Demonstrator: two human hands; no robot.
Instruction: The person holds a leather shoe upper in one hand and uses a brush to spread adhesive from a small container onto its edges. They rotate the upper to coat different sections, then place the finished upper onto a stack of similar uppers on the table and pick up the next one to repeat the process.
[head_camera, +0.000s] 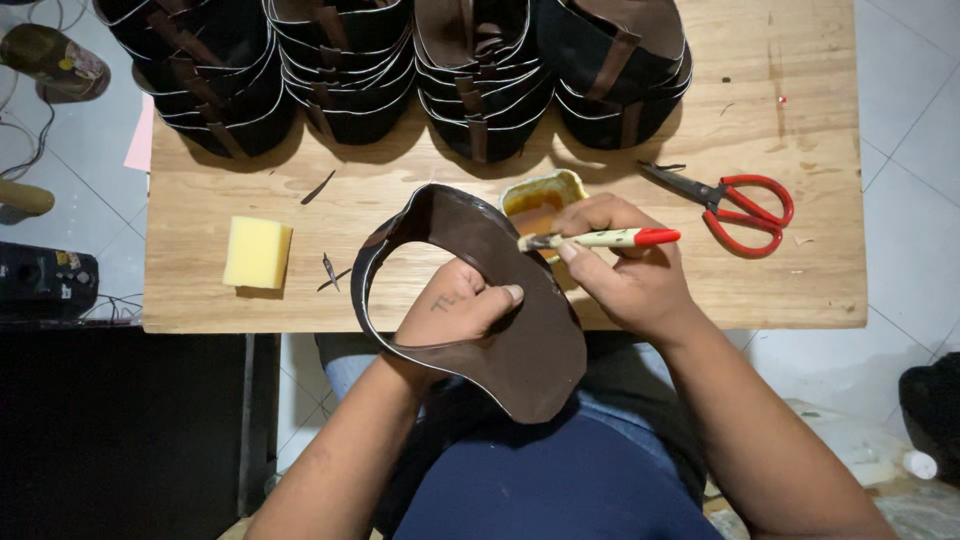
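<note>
I am seeing the left hand (455, 312) gripping a curved dark brown leather piece (500, 300). The right hand's (625, 265) fingers are pinching a red-tipped cream brush (600, 239) beside a yellow glue dish (540, 200).

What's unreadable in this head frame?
- Brush bristle tip: head view, blurred against the curved brown leather piece.
- Glue dish: its near half hidden by the right hand and the leather piece.
- Stacked leather pieces: tops cut off by the upper edge.
- Left hand: fingers hidden inside the leather curve.
- Scraps near the yellow sponge: too small to identify.
</note>
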